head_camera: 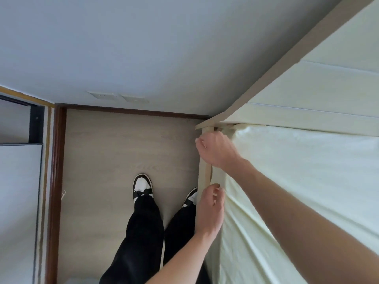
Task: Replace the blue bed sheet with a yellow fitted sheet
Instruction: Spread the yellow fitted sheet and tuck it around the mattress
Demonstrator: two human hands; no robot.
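I stand at the far left corner of the bed, where the pale wooden bed frame [205, 171] meets the headboard [307, 95]. The yellow fitted sheet [297, 181] already covers the top of the mattress to my right, loose and creased toward the near end. My right hand [216, 149] is curled at the corner, fingers bent down over the sheet's edge against the frame post; whether it truly grips cloth I cannot tell, as the fingertips are hidden. My left hand [211, 208] sits nearer along the same side, thumb and fingers half curled and pinching the sheet's hem by the rail.

To do this well, I judge I should pull the elastic down and under the mattress corner first, then run the left hand toward me along the rail, drawing the slack out so the creases flatten. The narrow gap beside the post could snag the cloth.

No container shows here, and the blue sheet is not in view.
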